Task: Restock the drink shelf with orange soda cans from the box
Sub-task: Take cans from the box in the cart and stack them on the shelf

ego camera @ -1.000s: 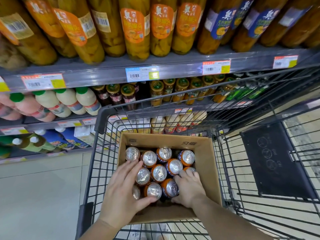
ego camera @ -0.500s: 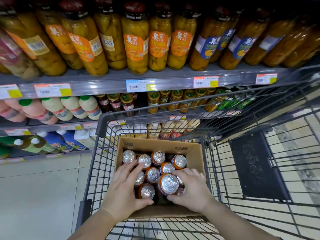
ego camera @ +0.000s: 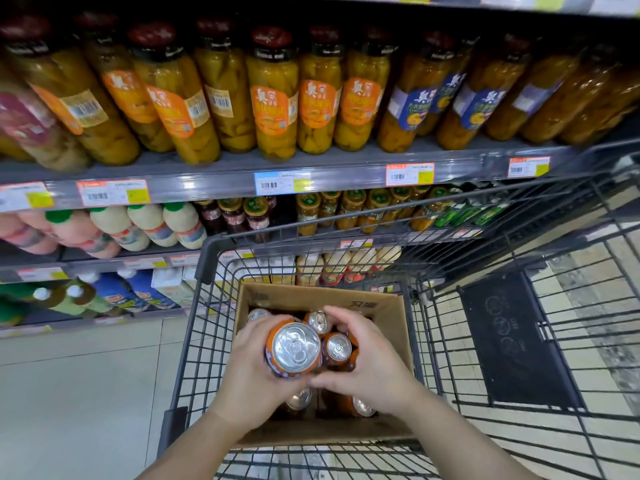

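Pickup step: left hand (ego camera: 254,370) grips a lifted orange soda can (ego camera: 293,349) above the box (ego camera: 389,318) in the cart (ego camera: 207,258). Right hand (ego camera: 367,368) curls over another can (ego camera: 337,348), grip unclear. Next, prob. carry cans to shelf w/o knocking jars (ego camera: 273,95).

light was dim overall. glare struck the shelf (ego camera: 225,183) strip and the top of the can (ego camera: 293,344) i held. the jars (ego camera: 273,95) up top were smeared with blur, and the wide lens bowed the shelf edges.
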`<action>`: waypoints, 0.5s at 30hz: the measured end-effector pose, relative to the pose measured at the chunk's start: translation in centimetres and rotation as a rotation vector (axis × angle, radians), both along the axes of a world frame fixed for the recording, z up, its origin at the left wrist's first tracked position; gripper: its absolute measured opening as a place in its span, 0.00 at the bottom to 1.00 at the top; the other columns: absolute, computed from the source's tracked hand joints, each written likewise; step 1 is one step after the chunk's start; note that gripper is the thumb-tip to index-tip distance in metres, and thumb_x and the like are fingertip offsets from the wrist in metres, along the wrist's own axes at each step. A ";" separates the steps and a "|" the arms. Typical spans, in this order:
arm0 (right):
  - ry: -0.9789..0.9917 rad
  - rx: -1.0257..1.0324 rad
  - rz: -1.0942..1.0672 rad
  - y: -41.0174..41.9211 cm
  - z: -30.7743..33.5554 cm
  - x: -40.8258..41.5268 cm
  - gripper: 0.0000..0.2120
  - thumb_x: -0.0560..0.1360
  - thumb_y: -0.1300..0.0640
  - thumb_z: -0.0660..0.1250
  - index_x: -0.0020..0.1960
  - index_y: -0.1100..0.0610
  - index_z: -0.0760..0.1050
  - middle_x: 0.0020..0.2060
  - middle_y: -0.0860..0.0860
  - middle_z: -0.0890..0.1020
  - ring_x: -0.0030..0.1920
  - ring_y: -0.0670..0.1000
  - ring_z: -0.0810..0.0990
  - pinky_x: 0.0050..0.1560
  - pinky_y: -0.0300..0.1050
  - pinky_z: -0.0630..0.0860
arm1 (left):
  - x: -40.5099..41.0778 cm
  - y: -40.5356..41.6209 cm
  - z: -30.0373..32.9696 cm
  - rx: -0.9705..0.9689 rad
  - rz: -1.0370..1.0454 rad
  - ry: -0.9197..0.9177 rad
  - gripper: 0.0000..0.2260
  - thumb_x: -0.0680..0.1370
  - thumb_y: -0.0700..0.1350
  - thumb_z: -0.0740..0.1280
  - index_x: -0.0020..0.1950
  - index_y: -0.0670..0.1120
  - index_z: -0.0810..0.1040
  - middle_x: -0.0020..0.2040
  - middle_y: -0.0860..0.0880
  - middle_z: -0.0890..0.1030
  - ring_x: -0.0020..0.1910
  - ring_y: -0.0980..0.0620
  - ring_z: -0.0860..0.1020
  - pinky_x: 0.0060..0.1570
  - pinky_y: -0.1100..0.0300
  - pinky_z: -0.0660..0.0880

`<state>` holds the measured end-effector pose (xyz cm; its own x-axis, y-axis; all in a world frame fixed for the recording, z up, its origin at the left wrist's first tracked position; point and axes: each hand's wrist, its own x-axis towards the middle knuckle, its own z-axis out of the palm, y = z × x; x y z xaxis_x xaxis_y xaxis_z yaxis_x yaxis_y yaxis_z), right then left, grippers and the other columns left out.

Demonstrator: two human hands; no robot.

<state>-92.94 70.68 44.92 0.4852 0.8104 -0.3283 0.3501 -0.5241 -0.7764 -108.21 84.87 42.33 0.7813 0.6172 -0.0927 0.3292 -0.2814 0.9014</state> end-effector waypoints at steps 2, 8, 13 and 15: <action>0.008 -0.063 -0.060 -0.7 -2.0 1.4 0.42 0.63 0.46 0.80 0.69 0.34 0.61 0.66 0.38 0.69 0.66 0.37 0.67 0.66 0.31 0.63 | -0.6 0.6 0.3 -0.129 0.054 0.004 0.37 0.51 0.57 0.83 0.57 0.69 0.72 0.59 0.54 0.77 0.59 0.59 0.77 0.60 0.62 0.73; -0.082 -0.294 -0.129 -1.2 -10.3 1.6 0.41 0.68 0.46 0.77 0.75 0.44 0.61 0.70 0.47 0.70 0.71 0.49 0.64 0.71 0.44 0.61 | -2.1 2.0 0.7 -0.211 0.103 0.059 0.35 0.52 0.42 0.84 0.53 0.57 0.73 0.50 0.50 0.82 0.47 0.69 0.80 0.42 0.79 0.72; -0.401 -0.455 -0.051 -0.6 -14.4 1.2 0.43 0.68 0.39 0.73 0.77 0.45 0.58 0.70 0.47 0.64 0.70 0.52 0.61 0.69 0.47 0.57 | -4.2 2.8 -2.5 -0.144 0.141 0.130 0.40 0.46 0.60 0.83 0.56 0.64 0.75 0.54 0.64 0.79 0.53 0.66 0.79 0.50 0.71 0.76; -0.475 -0.487 -0.017 -0.5 -15.7 1.2 0.45 0.67 0.38 0.73 0.78 0.48 0.58 0.69 0.49 0.66 0.69 0.54 0.63 0.69 0.48 0.59 | -4.7 3.0 -4.4 -0.101 0.110 0.190 0.40 0.49 0.56 0.84 0.59 0.65 0.73 0.56 0.62 0.80 0.56 0.61 0.79 0.54 0.65 0.77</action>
